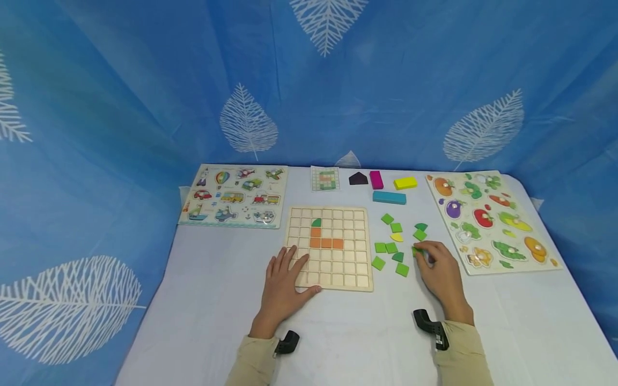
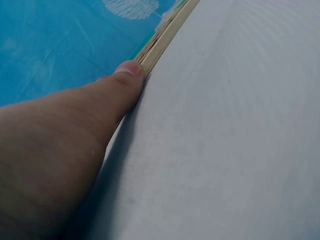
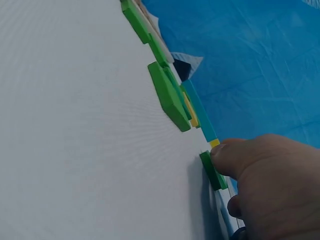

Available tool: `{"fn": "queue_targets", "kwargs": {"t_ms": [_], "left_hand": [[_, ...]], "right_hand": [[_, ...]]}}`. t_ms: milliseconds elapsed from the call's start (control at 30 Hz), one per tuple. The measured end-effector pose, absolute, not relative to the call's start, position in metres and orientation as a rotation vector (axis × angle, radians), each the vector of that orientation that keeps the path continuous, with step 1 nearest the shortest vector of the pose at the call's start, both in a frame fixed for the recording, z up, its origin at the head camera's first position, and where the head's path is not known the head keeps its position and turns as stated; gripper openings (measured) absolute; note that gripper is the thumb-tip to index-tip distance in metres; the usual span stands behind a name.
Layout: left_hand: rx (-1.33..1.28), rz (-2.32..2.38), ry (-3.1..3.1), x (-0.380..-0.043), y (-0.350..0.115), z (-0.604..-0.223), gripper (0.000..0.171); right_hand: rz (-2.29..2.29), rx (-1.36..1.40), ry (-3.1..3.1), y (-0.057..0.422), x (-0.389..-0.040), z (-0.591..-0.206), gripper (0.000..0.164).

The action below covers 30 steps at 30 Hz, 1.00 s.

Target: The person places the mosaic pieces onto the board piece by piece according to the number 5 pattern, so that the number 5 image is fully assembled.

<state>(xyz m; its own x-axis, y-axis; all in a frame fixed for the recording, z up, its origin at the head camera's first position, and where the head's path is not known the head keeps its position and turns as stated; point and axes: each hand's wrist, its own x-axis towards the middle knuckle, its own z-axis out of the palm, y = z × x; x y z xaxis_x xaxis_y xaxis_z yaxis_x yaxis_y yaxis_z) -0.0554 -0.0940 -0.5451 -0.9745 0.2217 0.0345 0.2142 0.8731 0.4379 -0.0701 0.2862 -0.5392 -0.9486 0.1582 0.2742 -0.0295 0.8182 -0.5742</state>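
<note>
My left hand lies with fingers spread over the lower left corner of a wooden grid board. In the left wrist view, its thumb touches the board's side edge. On the grid sit several orange squares in an L shape, with a green quarter-round tile above them. To the right of the board, my right hand pinches a green square tile between thumb and fingers, close to the cloth. Fingers partly hide that tile. Loose green squares and a yellow quarter-round tile lie nearby.
A vehicle puzzle stands at back left, a vegetable puzzle at right. Behind the grid board are a pattern card and black, magenta, yellow and blue blocks. A blue leaf-print curtain hangs behind.
</note>
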Motion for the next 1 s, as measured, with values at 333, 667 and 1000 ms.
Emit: {"fn": "queue_targets", "kwargs": {"t_ms": [333,667,1000], "left_hand": [[0.386,0.726,3.059,-0.057,-0.095,-0.541,0.083],[0.379,0.747,3.064,-0.053,-0.095,-0.544,0.082],[0.387,0.737,3.046,-0.052,-0.094,-0.546,0.083]], "right_hand": [[0.920,-0.138,-2.583,0.287,-0.075,-0.550,0.017],[0.931,-0.077,-2.585,0.285,-0.073,-0.549,0.016],[0.922,-0.065,-2.584,0.287,-0.067,-0.551,0.018]]}}
